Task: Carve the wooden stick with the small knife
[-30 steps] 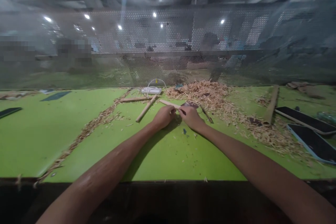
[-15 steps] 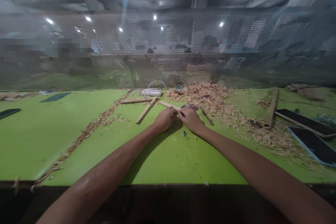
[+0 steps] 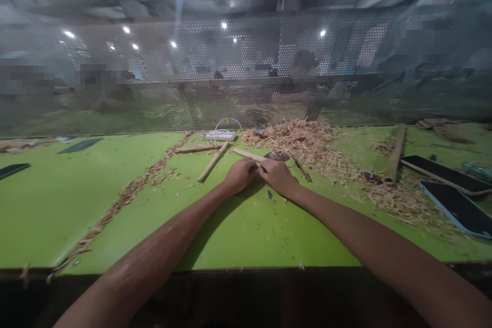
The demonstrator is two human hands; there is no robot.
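My left hand [image 3: 241, 176] and my right hand [image 3: 278, 175] meet low over the green table, fingertips pressed together. Both are closed in a pinch. Whatever they hold is small or hidden behind the fingers. Just beyond them a pale wooden stick [image 3: 246, 154] runs up to the right-hand knuckles; I cannot tell whether it is held or lies on the table. A dark brown scrap [image 3: 277, 156] lies behind my right hand, and a thin dark tool [image 3: 302, 168] is to its right. Left of my hands lies another round wooden stick [image 3: 213, 162].
Wood shavings [image 3: 295, 136] are heaped at the back and spread right. A white power strip [image 3: 221, 136] with a cable stands before the perforated screen [image 3: 238, 97]. Two phones [image 3: 457, 207] and a bamboo piece [image 3: 395, 154] lie right. Shavings line the table seam at left.
The view has shifted very slightly. My hands stay together in the same spot, with only a small change at the fingers.
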